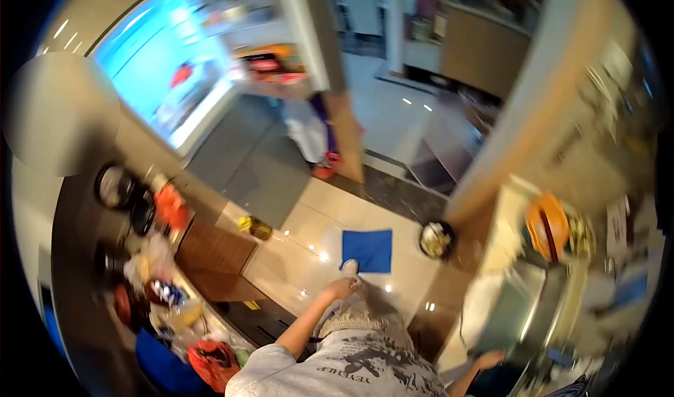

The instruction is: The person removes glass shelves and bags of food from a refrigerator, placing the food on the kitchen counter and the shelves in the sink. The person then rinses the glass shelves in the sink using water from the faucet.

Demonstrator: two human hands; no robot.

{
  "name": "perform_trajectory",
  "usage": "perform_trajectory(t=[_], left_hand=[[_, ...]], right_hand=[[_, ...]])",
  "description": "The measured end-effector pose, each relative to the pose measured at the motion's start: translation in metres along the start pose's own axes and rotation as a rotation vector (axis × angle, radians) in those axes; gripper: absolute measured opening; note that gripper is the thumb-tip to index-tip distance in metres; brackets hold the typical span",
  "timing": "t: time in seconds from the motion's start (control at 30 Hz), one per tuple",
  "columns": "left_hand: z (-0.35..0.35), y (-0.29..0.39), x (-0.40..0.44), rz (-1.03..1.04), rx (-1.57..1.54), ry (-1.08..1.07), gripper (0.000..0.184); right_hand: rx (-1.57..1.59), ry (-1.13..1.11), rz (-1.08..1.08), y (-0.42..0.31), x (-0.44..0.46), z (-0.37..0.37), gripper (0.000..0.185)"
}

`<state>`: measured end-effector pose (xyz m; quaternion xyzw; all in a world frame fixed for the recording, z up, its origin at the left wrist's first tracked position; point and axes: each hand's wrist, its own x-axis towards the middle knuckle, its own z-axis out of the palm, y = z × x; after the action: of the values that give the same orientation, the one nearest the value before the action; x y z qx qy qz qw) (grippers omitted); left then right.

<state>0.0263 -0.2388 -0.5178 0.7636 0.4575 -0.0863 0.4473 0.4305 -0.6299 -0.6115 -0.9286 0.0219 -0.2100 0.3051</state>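
Observation:
My left hand hangs in front of my legs, above the tiled floor, with its fingers drawn together and no object showing in it. Beyond it a blue mat lies flat on the floor, and the tip of my shoe is at its near corner. My right hand is low on the right, beside the counter with the glass-like panel. Motion smears its fingers, so I cannot make out whether it touches or holds anything.
A lit open fridge stands at the upper left, with packed door shelves. Bags and jars crowd the left counter. A yellow package and a round bin are on the floor. An orange basket sits on the right counter.

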Motion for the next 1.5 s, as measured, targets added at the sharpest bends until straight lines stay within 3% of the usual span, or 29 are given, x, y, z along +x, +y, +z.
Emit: perform_trajectory(t=[0.03,0.1,0.17,0.2,0.27,0.3,0.37,0.4,0.47,0.5,0.57,0.67,0.77,0.83,0.9,1.0,1.07,1.13,1.17,1.3,1.37,1.5], left_hand=[[-0.004,-0.017,-0.004,-0.022,-0.031,0.041,0.036],[0.005,-0.072,0.01,-0.015,-0.21,0.063,0.036],[0.003,-0.105,0.013,-0.044,-0.187,0.161,0.034],[-0.008,-0.118,0.011,-0.064,-0.195,0.187,0.034],[-0.036,-0.137,0.003,-0.052,-0.335,0.125,0.033],[-0.056,-0.158,0.003,-0.054,-0.342,0.132,0.033],[-0.09,-0.197,0.001,-0.055,-0.321,0.031,0.035],[-0.141,-0.181,-0.024,-0.086,-0.371,0.119,0.038],[-0.173,-0.221,-0.03,-0.192,-0.403,0.419,0.038],[-0.192,-0.237,-0.034,-0.198,-0.425,0.486,0.038],[-0.234,-0.26,-0.044,-0.219,-0.459,0.56,0.039],[-0.28,-0.274,-0.059,-0.335,-0.529,0.694,0.04],[-0.289,-0.292,-0.056,-0.283,-0.7,0.828,0.04],[-0.282,-0.309,-0.044,-0.329,-0.717,0.803,0.039],[-0.275,-0.317,-0.04,-0.375,-0.762,0.739,0.038],[-0.265,-0.33,-0.022,-0.481,-0.979,0.699,0.038],[-0.267,-0.345,-0.011,-0.541,-0.883,0.709,0.034],[-0.293,-0.351,-0.003,-0.492,-0.982,0.846,0.034],[-0.303,-0.346,-0.003,-0.445,-1.086,0.952,0.033],[-0.382,-0.324,-0.011,-0.462,-1.021,0.991,0.032],[-0.438,-0.304,-0.021,-0.237,-1.15,1.029,0.028],[-0.504,-0.298,-0.022,-0.022,-1.287,1.078,0.024]], right_hand=[[0.036,-0.13,0.197,-0.013,0.001,0.014,0.028],[0.077,-0.315,-0.048,-0.135,-0.02,-0.013,0.028],[0.151,-0.426,-0.171,-0.097,-0.004,0.081,0.025],[0.22,-0.378,-0.44,-0.13,-0.007,0.092,0.028],[0.157,-0.449,-0.472,-0.257,-0.037,0.07,0.028],[0.286,-0.423,-0.384,-0.299,-0.056,0.085,0.027],[0.378,-0.478,-0.606,-0.384,-0.077,0.087,0.026],[0.454,-0.523,-0.66,-0.446,-0.102,0.076,0.025],[0.474,-0.642,-0.725,-0.533,-0.143,0.068,0.022],[0.636,-0.529,-0.958,-0.562,-0.16,0.081,0.021],[0.742,-0.785,-0.848,-0.626,-0.211,0.067,0.02],[0.866,-0.993,-1.082,-0.706,-0.295,0.047,0.017],[0.943,-1.155,-1.384,-0.769,-0.37,0.047,0.017],[0.901,-1.434,-1.281,-0.799,-0.417,0.053,0.017],[0.978,-1.422,-1.555,-0.825,-0.454,0.079,0.018],[0.994,-1.662,-1.355,-0.855,-0.5,0.124,0.015],[1.0,-1.713,-1.272,-0.87,-0.527,0.146,0.014],[0.854,-2.047,-0.93,-0.9,-0.547,0.154,0.015],[0.852,-2.057,-0.94,-0.915,-0.559,0.155,0.015],[0.88,-2.12,-0.946,-0.974,-0.596,0.134,0.016],[1.022,-2.1,-0.939,-0.995,-0.617,0.125,0.016],[1.112,-2.099,-0.927,-1.019,-0.652,0.109,0.016]])
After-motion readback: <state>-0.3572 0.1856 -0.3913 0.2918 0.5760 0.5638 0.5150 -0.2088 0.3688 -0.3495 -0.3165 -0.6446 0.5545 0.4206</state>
